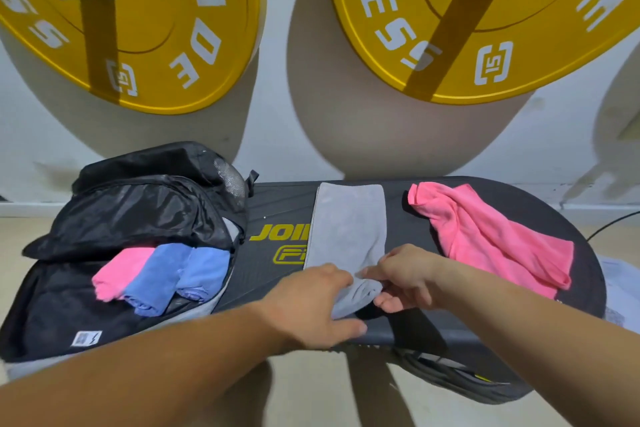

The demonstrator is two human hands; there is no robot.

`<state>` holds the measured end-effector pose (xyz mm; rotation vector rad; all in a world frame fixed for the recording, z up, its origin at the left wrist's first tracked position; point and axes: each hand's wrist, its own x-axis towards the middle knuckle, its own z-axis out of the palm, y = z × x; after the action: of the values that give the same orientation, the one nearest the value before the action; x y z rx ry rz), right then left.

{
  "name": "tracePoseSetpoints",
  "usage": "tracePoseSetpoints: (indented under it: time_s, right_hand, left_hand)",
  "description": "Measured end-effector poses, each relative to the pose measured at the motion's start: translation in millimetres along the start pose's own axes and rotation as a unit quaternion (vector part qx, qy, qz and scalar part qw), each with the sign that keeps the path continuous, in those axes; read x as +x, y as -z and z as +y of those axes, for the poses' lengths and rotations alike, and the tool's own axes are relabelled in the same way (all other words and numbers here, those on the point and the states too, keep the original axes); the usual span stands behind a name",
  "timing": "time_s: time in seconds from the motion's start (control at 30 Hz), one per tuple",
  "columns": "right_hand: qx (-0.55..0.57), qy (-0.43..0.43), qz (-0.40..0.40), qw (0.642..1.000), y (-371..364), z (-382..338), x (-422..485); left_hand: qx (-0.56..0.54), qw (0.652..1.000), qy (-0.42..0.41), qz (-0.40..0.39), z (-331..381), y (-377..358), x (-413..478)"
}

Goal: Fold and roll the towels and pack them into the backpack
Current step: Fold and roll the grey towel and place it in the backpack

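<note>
The left hand (pixel 311 305) and right hand (pixel 405 279) both pinched the near end of the long folded grey cloth towel (pixel 348 218) on the black oval counter (pixel 277 208). Uneven rolling could skew it, leaving it too loose for the open black backpack (pixel 138 204).

Counted: one grey towel (pixel 348 218), two pink towels (pixel 485 236) (pixel 117 274), two blue towels (pixel 156 274) (pixel 204 270), one backpack (pixel 131 204), two yellow weight plates (pixel 156 28) (pixel 485 28), two hands (pixel 308 305) (pixel 405 277), one surface (pixel 277 204).

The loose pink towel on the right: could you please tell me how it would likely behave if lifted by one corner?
Probably floppy: the loose pink towel lies crumpled in soft folds, so it should drape and unfold. Likely light, being thin cloth. Unrolled, it seems unlikely to roll.
</note>
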<state>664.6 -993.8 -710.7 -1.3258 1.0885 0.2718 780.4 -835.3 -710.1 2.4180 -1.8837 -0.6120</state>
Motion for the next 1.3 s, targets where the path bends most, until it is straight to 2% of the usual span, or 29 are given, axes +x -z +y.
tracePoseSetpoints:
  time_s: [0.1, 0.17, 0.2, 0.27, 0.3, 0.33, 0.43, 0.47, 0.57, 0.67, 0.73, 0.87, 1.0, 1.03, 1.1, 1.17, 1.23, 1.3]
  right_hand:
    - [0.017, -0.016, 0.004, 1.000, 2.5, 7.0, 0.0]
    - [-0.082, 0.051, 0.059, 0.994, 0.3, 13.6, -1.6]
    - [-0.178, 0.124, 0.116, 0.969, -0.6, 18.4, -1.6]
    - [-0.366, 0.294, 0.205, 0.859, -6.9, 27.5, -4.6]
    - [-0.408, 0.357, 0.202, 0.815, -11.3, 30.9, -5.8]
    - [-0.423, 0.393, 0.182, 0.796, -14.7, 32.2, -7.7]
    - [-0.452, 0.415, 0.129, 0.779, -14.4, 35.5, -8.4]
    - [-0.491, 0.412, 0.122, 0.758, -12.9, 36.6, -7.3]
    - [-0.576, 0.451, 0.156, 0.663, -11.8, 48.0, 5.1]
    - [-0.612, 0.465, 0.166, 0.617, -11.9, 56.3, 11.9]
    - [-0.600, 0.468, 0.166, 0.627, -10.6, 54.4, 11.9]
    - [-0.560, 0.456, 0.143, 0.677, -1.8, 49.1, 2.2]
    - [-0.543, 0.406, 0.096, 0.729, 2.5, 54.0, 3.5]
    - [-0.524, 0.393, 0.082, 0.751, 2.8, 56.8, 5.1]
    - [-0.465, 0.366, 0.071, 0.803, 2.5, 62.3, 8.9]
    - [-0.374, 0.325, 0.095, 0.863, 2.5, 66.7, 11.4]
    - [-0.262, 0.285, 0.122, 0.914, 0.0, 68.7, 11.4]
    - [-0.194, 0.255, 0.133, 0.938, -4.0, 65.6, 11.3]
  left_hand:
    - [0.074, 0.997, 0.023, 0.007, 6.7, -17.5, -9.2]
    - [0.100, 0.993, 0.034, 0.045, 11.7, -23.3, -7.3]
    - [0.099, 0.992, 0.046, 0.059, 13.3, -24.5, -6.0]
    - [0.102, 0.991, 0.047, 0.066, 13.7, -25.2, -4.2]
    - [0.101, 0.992, 0.042, 0.067, 12.4, -24.7, -4.6]
    - [0.095, 0.992, 0.038, 0.067, 10.9, -23.6, -5.8]
    - [0.063, 0.994, 0.037, 0.075, 4.7, -21.3, -10.4]
    - [0.055, 0.994, 0.045, 0.081, 3.2, -21.0, -11.2]
    - [0.058, 0.993, 0.041, 0.095, 1.9, -22.3, -10.1]
    - [0.071, 0.993, 0.032, 0.088, -0.7, -26.7, -10.8]
    - [0.079, 0.993, 0.021, 0.080, -9.6, -33.4, -12.6]
    - [0.084, 0.990, 0.007, 0.114, -31.2, -41.0, -14.2]
    - [0.080, 0.988, -0.023, 0.129, -42.7, -43.9, -16.2]
    - [0.045, 0.991, -0.013, 0.126, -46.8, -46.1, -16.1]
    - [-0.117, 0.983, 0.041, 0.133, -52.7, -49.2, -15.7]
    - [-0.287, 0.941, 0.111, 0.140, -55.1, -49.4, -13.0]
    - [-0.357, 0.908, 0.164, 0.147, -53.7, -51.0, -7.1]
    - [-0.372, 0.893, 0.196, 0.161, -51.8, -53.1, -0.9]
